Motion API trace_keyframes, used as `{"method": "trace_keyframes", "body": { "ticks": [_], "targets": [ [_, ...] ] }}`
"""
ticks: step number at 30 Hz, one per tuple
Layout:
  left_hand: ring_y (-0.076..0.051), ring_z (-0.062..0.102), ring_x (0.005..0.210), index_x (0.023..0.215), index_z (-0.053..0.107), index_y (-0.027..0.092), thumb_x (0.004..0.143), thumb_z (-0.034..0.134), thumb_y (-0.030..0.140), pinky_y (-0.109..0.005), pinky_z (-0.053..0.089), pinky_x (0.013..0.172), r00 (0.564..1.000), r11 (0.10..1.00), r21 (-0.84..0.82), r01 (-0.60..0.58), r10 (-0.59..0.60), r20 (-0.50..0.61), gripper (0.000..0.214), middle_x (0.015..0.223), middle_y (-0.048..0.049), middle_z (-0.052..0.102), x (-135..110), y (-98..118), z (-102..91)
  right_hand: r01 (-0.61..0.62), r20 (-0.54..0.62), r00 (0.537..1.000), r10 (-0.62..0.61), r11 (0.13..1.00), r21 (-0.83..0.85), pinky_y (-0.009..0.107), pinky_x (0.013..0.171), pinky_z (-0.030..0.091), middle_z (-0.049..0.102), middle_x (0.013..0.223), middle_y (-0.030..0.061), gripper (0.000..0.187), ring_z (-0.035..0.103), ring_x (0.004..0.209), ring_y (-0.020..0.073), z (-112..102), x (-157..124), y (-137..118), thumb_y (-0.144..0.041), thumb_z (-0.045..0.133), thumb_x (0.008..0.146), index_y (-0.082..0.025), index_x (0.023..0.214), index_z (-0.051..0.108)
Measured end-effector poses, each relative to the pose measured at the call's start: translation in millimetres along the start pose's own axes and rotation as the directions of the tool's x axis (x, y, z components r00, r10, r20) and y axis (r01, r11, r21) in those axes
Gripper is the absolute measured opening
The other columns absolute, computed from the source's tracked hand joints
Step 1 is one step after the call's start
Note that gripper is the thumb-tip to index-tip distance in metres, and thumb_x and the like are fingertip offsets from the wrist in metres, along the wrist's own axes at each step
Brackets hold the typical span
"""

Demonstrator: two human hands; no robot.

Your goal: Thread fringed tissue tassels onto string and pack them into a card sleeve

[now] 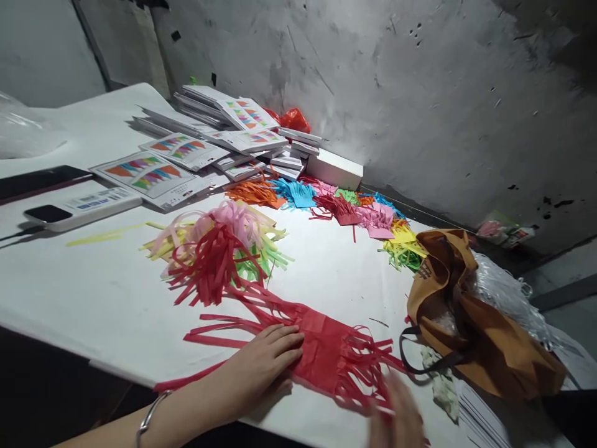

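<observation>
A red fringed tissue-paper tassel sheet (321, 348) lies spread on the white table, cut into strips at both ends with a solid band in the middle. My left hand (268, 358) rests flat on the band's left part, fingers stretched out and thumb side hidden below. Over the right-hand strips, near the table's front edge, my right hand (396, 414) is smeared by motion; whether it grips any strips cannot be made out. Just behind the sheet sits a loose heap of tassels, with a red tassel (214, 264) on top of pink, yellow and green ones.
Folded tassels in several colours (342, 208) form a row toward the wall. Printed packets (186, 149) are stacked at the back left, beside a white box (334, 168). A white device (84, 208) lies at left, a brown bag (448, 298) at right.
</observation>
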State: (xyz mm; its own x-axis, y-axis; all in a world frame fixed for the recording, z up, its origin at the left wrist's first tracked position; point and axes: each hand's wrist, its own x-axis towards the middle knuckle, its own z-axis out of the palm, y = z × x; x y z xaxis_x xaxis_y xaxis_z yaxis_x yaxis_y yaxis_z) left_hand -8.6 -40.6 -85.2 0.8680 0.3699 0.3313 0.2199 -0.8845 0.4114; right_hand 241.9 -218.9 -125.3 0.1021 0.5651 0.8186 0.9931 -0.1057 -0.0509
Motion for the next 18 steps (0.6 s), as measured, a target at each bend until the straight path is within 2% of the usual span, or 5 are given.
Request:
{"method": "trace_keyframes", "body": {
  "ticks": [2,5,11,14,18],
  "targets": [
    [-0.031,0.059,0.123,0.121,0.065,0.021,0.089,0.060,0.014,-0.049,0.045,0.108,1.000,0.999,0.042,-0.007,0.008,-0.028,0.032,0.130,-0.0120,0.067,2,1,2.6,0.066,0.184,0.978,-0.098,0.983,0.172,0.054,0.091,0.055,0.065,0.130,0.0167,0.048,0.063,0.119,0.0352,16,12,-44,-0.030,0.045,0.100,-0.015,0.146,0.046],
    [-0.027,0.062,0.116,0.110,0.067,0.022,0.091,0.054,0.005,-0.044,0.044,0.105,0.997,0.998,0.061,-0.035,0.039,-0.063,0.029,0.123,-0.0088,0.070,0,2,0.0,0.102,0.248,0.955,-0.163,0.965,0.240,0.052,0.102,0.048,0.069,0.125,0.0117,0.040,0.065,0.118,0.0289,34,17,-82,-0.012,0.045,0.094,-0.014,0.133,0.055],
    [-0.022,0.062,0.105,0.104,0.066,0.024,0.084,0.051,-0.001,-0.038,0.041,0.104,1.000,0.994,-0.111,-0.015,0.014,-0.014,0.035,0.110,-0.0055,0.072,-13,9,-16.4,0.049,0.197,0.972,-0.132,0.924,0.379,0.048,0.095,0.045,0.076,0.094,0.0022,0.033,0.071,0.095,0.0246,26,15,-73,-0.007,0.045,0.088,-0.025,0.109,0.064],
    [-0.022,0.061,0.087,0.093,0.065,0.021,0.080,0.050,-0.001,-0.036,0.046,0.086,0.996,0.993,-0.081,0.082,-0.079,0.033,0.029,0.092,-0.0050,0.072,-5,8,-12.8,-0.079,0.249,0.968,-0.006,0.941,0.329,0.046,0.086,0.040,0.072,0.083,0.0027,0.016,0.066,0.088,0.0270,24,22,-68,-0.021,0.047,0.096,-0.025,0.096,0.063],
    [-0.020,0.059,0.068,0.075,0.058,0.018,0.078,0.047,0.001,-0.031,0.046,0.067,0.958,0.959,0.040,0.281,-0.282,0.041,0.021,0.076,-0.0049,0.068,22,5,-3.1,-0.152,0.297,0.950,0.092,0.970,0.188,0.038,0.074,0.033,0.064,0.071,0.0025,0.026,0.057,0.072,0.0238,36,38,-67,-0.030,0.044,0.102,-0.024,0.080,0.056]
  ]
}}
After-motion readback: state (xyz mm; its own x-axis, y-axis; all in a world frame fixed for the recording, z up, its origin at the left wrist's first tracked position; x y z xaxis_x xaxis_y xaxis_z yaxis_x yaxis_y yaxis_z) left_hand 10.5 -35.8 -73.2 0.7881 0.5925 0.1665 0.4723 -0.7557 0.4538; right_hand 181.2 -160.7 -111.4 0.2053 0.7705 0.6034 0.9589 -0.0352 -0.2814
